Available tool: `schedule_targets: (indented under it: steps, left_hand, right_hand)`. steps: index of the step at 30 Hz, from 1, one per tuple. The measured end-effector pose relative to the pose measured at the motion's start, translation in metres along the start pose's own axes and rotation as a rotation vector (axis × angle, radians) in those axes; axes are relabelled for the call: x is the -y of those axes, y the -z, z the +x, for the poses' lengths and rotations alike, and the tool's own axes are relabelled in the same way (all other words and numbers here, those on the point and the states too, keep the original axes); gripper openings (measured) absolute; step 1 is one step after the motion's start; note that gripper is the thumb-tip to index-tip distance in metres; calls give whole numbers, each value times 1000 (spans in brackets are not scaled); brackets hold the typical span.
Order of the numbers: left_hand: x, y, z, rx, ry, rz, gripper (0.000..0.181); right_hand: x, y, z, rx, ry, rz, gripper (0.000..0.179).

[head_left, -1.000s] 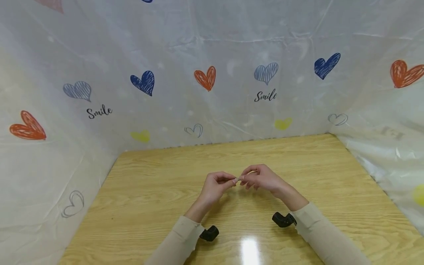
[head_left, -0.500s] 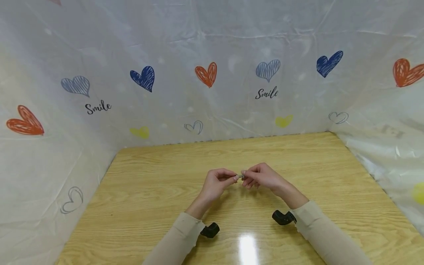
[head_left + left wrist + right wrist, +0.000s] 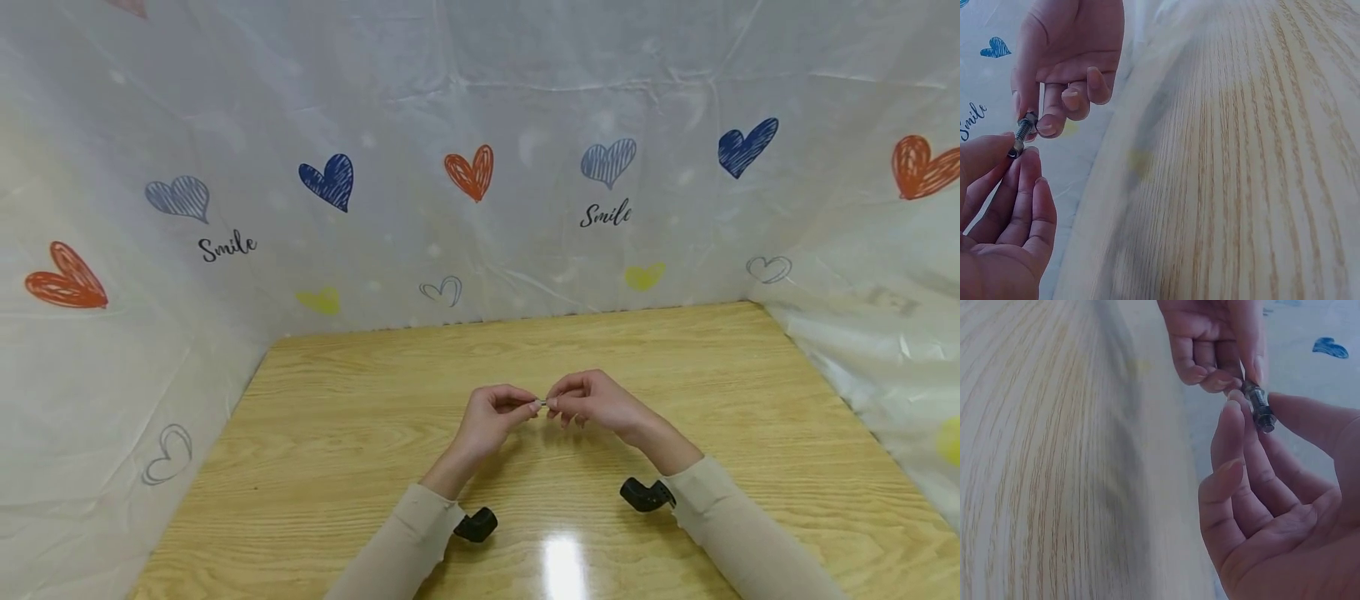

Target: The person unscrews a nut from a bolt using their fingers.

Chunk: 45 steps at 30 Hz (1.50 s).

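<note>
Quietly, from where I stand, both grips are narrowed to a pinch: the left hand [image 3: 483, 421] holds one end of a small, silver-grey, threaded metal bolt [image 3: 1023, 130] between thumb and fingers, while the right hand [image 3: 600, 406] nips its other end. Thread shows between them, held above the pale yellow wood-grained desk [image 3: 337, 458].

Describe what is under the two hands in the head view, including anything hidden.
Under the left hand and right hand, which pinch a threaded metal piece, the wooden table shows, its grain visible. The patch that the hands cover cannot be seen there.
</note>
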<state>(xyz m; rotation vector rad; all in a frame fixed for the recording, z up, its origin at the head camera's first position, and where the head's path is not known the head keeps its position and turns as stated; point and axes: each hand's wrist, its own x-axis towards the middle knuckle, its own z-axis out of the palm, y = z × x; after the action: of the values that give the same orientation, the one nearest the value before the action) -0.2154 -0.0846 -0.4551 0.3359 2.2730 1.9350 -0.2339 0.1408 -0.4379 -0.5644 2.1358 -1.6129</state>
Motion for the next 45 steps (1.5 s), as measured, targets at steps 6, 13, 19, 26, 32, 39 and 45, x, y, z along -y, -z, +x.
schedule_targets:
  steps: [6, 13, 19, 26, 32, 39, 45]
  left_hand:
    - [-1, 0, 1, -1, -6, 3, 15]
    - [-4, 0, 1, -4, -13, 4, 14]
    - [-4, -1, 3, -8, -29, 3, 16]
    - [-7, 0, 0, -11, -25, 1, 17]
    - [-5, 0, -2, -6, -12, -7, 16]
    - [-2, 1, -3, 5, -24, -15, 14]
    - [-2, 2, -4, 9, -27, -23, 13]
  right_hand:
    - [2, 1, 0, 1, -9, 20, 34]
    - [6, 3, 0, -43, -59, -5, 43]
    - [9, 3, 1, -31, -48, -40, 41]
    - [7, 3, 2, -15, -40, -21, 38]
    - [5, 2, 0, -7, -21, -5, 28]
    - [7, -1, -2, 4, 3, -4, 24]
    - [5, -1, -1, -15, -20, -7, 29]
